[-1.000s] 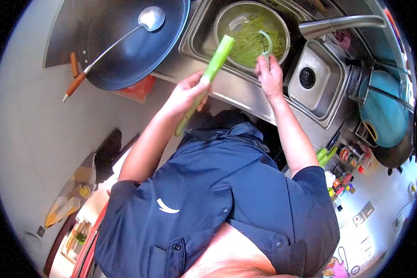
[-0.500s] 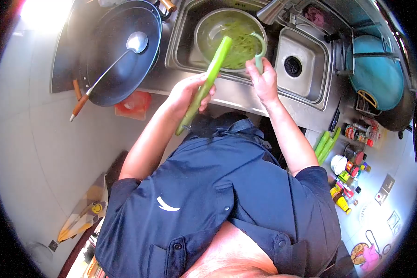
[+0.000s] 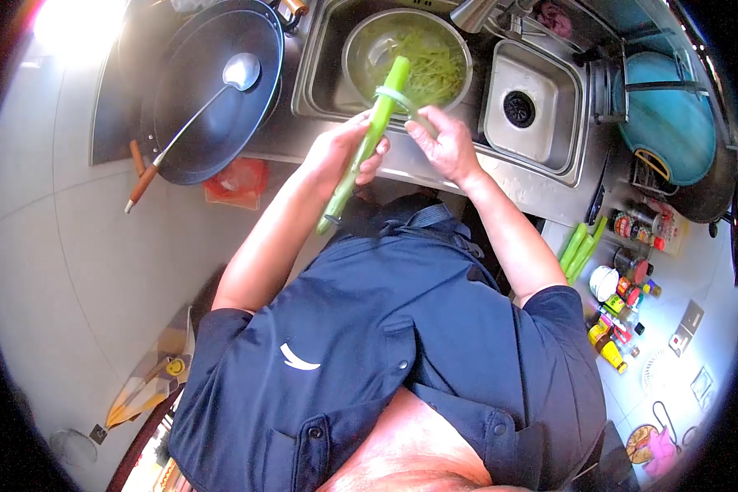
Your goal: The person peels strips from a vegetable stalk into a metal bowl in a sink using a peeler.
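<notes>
My left hand (image 3: 346,153) is closed around a long peeled-looking green stalk, apparently celtuce (image 3: 377,121), held slanting up toward the sink. My right hand (image 3: 449,148) grips a pale green peeler (image 3: 405,103). The peeler's head lies across the stalk near its upper end. Behind them, a metal bowl (image 3: 348,67) stands in the larger sink basin (image 3: 310,80). Thin green peelings (image 3: 436,72) lie inside the bowl, below the stalk's tip. Part of the peeler's handle is hidden in my right fingers.
A wok (image 3: 213,107) with a wooden-handled ladle (image 3: 240,72) sits on the left. The smaller basin (image 3: 541,152) and faucet (image 3: 472,15) are to the right. More green stalks (image 3: 580,250) lie beside several bottles and jars (image 3: 611,348). A red plastic container (image 3: 236,182) is below the counter edge.
My right hand has moved left and slightly down, bringing the peeler from beside the stalk onto its upper part. My left hand still holds the stalk, now shifted slightly.
</notes>
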Demonstrator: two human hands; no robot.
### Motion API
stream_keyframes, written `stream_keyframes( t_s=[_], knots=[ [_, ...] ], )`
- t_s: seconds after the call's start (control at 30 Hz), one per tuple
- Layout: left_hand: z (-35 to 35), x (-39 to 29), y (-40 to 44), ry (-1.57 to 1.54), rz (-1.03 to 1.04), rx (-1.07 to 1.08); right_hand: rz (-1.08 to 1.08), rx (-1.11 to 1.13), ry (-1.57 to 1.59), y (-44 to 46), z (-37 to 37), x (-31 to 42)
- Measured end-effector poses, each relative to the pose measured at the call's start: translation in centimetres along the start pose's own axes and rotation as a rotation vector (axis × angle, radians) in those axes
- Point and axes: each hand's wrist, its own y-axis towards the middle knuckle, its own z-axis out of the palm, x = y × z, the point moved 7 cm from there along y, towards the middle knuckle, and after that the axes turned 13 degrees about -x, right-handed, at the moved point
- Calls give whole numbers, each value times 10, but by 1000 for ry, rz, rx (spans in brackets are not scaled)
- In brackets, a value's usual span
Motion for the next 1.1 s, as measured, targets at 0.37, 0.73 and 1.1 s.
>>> stream_keyframes(
  t_s=[0.37,0.73,1.1],
  knots=[
    [-13,9,-1,27,-23,9,64,-32,-255,34,4,-49],
    [-25,-3,3,570,284,-218,423,-92,144,43,5,-68],
    [-22,-3,16,480,241,-219,99,-21,47,13,21,-8]
  ],
)
